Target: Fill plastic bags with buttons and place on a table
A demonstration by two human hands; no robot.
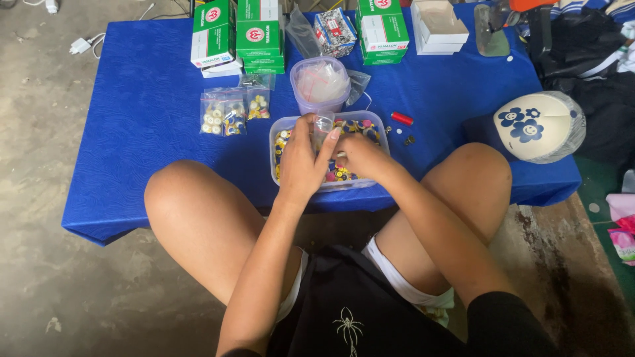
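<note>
Small clear bag [322, 124]: pinched at its upper part between thumb and fingers of the left hand [301, 162], held upright just over the tray; mouth looks open, though glare makes that uncertain.
Left hand: fingers curled and pressed together around the bag; grip looks light.
Right hand [362, 157]: just beside the left, knuckles up, fingertips bent down among the beads and hidden; cannot tell whether they pinch anything.
Clear plastic tray [378, 122]: directly beneath both hands, on the blue surface [152, 99]; holds loose coloured beads [360, 125], yellow, blue and pink.
Handling, bag: judged very light, thin, limp film, likely slippery; collapses unless held near the rim. Best hold: two opposite edges of the mouth.
Handling, beads: judged small, hard, smooth, apt to roll and scatter; take few at a time, fingertip pinch.
Beyond the hands: round lidded tub [320, 86] of further clear bags.
Left of the left hand: two filled bead bags [223, 112] lying flat.
Right of the right hand: small red cylinder [401, 118].
Far edge: green and white boxes [259, 30].
</note>
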